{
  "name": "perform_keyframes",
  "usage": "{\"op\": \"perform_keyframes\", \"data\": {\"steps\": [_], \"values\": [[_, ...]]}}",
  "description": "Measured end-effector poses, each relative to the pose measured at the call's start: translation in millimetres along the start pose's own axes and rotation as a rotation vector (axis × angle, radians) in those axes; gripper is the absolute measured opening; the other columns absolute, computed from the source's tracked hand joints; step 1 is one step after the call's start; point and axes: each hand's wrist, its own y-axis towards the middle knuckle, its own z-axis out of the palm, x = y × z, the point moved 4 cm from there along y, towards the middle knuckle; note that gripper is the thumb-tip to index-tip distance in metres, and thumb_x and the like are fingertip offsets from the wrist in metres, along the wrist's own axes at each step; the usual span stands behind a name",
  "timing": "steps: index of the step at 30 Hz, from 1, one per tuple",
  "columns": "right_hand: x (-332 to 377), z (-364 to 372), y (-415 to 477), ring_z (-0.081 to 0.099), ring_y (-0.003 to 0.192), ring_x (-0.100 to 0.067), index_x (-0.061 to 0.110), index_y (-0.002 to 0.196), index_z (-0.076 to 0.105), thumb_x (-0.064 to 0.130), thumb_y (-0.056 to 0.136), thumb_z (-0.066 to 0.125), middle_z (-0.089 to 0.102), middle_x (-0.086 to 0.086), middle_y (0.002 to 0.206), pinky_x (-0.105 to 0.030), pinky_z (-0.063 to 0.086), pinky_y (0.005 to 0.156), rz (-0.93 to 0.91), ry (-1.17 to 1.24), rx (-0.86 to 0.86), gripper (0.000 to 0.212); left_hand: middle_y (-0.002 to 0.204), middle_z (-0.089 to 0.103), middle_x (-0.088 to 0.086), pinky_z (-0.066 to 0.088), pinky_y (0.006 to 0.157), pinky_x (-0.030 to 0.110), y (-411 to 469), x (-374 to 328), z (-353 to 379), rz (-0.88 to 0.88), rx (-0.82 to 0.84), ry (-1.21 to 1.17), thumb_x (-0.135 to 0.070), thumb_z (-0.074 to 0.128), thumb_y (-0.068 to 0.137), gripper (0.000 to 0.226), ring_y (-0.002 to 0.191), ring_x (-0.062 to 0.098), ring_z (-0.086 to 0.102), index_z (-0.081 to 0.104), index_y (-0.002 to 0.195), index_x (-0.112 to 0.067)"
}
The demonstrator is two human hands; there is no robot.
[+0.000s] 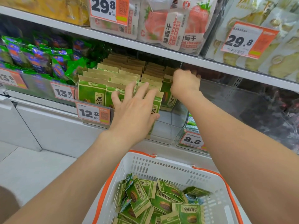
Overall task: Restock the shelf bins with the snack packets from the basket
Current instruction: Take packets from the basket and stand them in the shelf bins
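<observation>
The green and kraft-brown paper snack packets (pixel 93 92) stand upright in four rows, front to back, inside one clear hard-plastic shelf bin (pixel 165 131). Each is a flat rectangular pouch with a plain folded brown top and a green printed face. The rows are packed too tightly to count packet by packet.

The person's left hand (pixel 134 110) lies against the fronts of the middle rows, fingers straight and spread wide. Its thumb touches a packet that leans forward at the bin's front. The right hand (pixel 186 83) reaches further back over the rightmost row, fingers curled down among the packet tops. Whether it grips one cannot be told.

Below both forearms sits one white perforated plastic basket (pixel 145 167) with an orange rim. It holds a loose heap of matching packets (pixel 163 204) lying flat and crossed over each other, at least ten showing.

One orange-and-white price card reading 12.8 (pixel 93 113) hangs on the bin's front. The bin to the left holds a jumble of crinkly green and purple foil packets (pixel 40 57) behind a 13.8 card (pixel 63 92). A bin to the right carries an 8.8 card (pixel 191 140). Above the white metal shelf edge (pixel 145 46) stand pink-and-white dried-strawberry pouches (pixel 169 25) and pale yellow pouches (pixel 275 46).
</observation>
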Motion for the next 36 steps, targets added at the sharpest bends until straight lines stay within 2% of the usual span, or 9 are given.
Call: {"op": "perform_keyframes", "data": {"steps": [6, 10, 17, 21, 24, 26, 28, 31, 36], "values": [[-7, 6, -5, 0.049, 0.129, -0.043, 0.010, 0.133, 0.054, 0.022, 0.088, 0.069, 0.058, -0.020, 0.133, -0.048, 0.039, 0.102, 0.107, 0.030, -0.072, 0.049, 0.169, 0.024, 0.003, 0.021, 0.114, 0.067, -2, -4, 5, 0.012, -0.052, -0.004, -0.045, 0.068, 0.095, 0.070, 0.157, 0.032, 0.015, 0.035, 0.154, -0.028], [-11, 5, -4, 0.046, 0.132, -0.042, 0.010, 0.136, 0.057, 0.019, 0.093, 0.064, 0.053, -0.019, 0.139, -0.048, 0.038, 0.105, 0.143, 0.053, -0.044, 0.044, 0.167, 0.029, 0.004, 0.025, 0.113, 0.063, -4, -10, 5, 0.021, -0.083, 0.013, -0.044, 0.071, 0.093, 0.067, 0.154, 0.032, 0.020, 0.041, 0.150, -0.027], [-7, 5, 5, 0.048, 0.132, -0.043, 0.003, 0.147, 0.042, 0.016, 0.091, 0.065, 0.048, -0.023, 0.143, -0.050, 0.041, 0.104, 0.167, 0.029, -0.009, 0.062, 0.165, 0.031, 0.005, 0.026, 0.111, 0.063, -4, -15, 7, 0.035, -0.084, 0.010, -0.041, 0.073, 0.091, 0.064, 0.153, 0.033, 0.022, 0.045, 0.146, -0.026], [-11, 3, -9, 0.051, 0.130, -0.044, 0.001, 0.143, 0.042, 0.022, 0.089, 0.069, 0.051, -0.023, 0.140, -0.050, 0.042, 0.104, 0.161, 0.085, -0.014, 0.064, 0.162, 0.035, 0.008, 0.028, 0.111, 0.060, -7, -19, 8, 0.074, -0.120, 0.011, -0.035, 0.076, 0.089, 0.065, 0.152, 0.034, 0.026, 0.047, 0.145, -0.023], [-20, -1, -37, 0.051, 0.126, -0.044, 0.002, 0.136, 0.045, 0.027, 0.093, 0.065, 0.053, -0.023, 0.137, -0.050, 0.043, 0.101, 0.158, 0.153, -0.088, 0.054, 0.141, 0.049, 0.008, 0.036, 0.100, 0.048, -13, -24, 3, 0.146, -0.250, 0.000, -0.027, 0.076, 0.085, 0.050, 0.132, 0.033, 0.042, 0.057, 0.131, -0.020], [-26, -6, -66, 0.054, 0.116, -0.040, 0.005, 0.129, 0.051, 0.019, 0.094, 0.059, 0.058, -0.018, 0.126, -0.046, 0.044, 0.094, 0.060, 0.235, -0.303, 0.038, 0.111, 0.054, 0.004, 0.040, 0.082, 0.041, -21, -28, 2, 0.207, -0.325, -0.055, -0.024, 0.071, 0.087, 0.026, 0.104, 0.028, 0.049, 0.059, 0.109, -0.018], [-33, -10, -106, 0.055, 0.103, -0.032, 0.008, 0.119, 0.061, 0.005, 0.088, 0.052, 0.064, -0.011, 0.111, -0.039, 0.042, 0.087, -0.113, 0.408, -0.547, 0.033, 0.084, 0.054, -0.005, 0.041, 0.067, 0.039, -28, -33, 11, 0.217, -0.213, -0.158, -0.030, 0.065, 0.092, 0.013, 0.080, 0.023, 0.052, 0.055, 0.090, -0.022], [-46, 1, -170, 0.056, 0.089, -0.027, 0.007, 0.098, 0.069, -0.005, 0.082, 0.051, 0.066, -0.004, 0.092, -0.035, 0.044, 0.079, -0.281, 0.616, -0.710, 0.026, 0.074, 0.062, -0.008, 0.049, 0.062, 0.034, -42, -39, 48, 0.085, 0.271, -0.215, -0.049, 0.056, 0.093, 0.021, 0.073, 0.021, 0.062, 0.058, 0.084, -0.030], [-75, 88, -238, 0.054, 0.078, -0.028, 0.005, 0.083, 0.068, 0.000, 0.083, 0.050, 0.061, -0.004, 0.079, -0.038, 0.043, 0.071, -0.370, 0.693, -0.468, 0.018, 0.098, 0.068, -0.004, 0.057, 0.083, 0.040, -87, -55, 110, 0.211, 0.831, -0.102, -0.046, 0.060, 0.092, 0.017, 0.097, 0.024, 0.066, 0.067, 0.096, -0.030]]}}
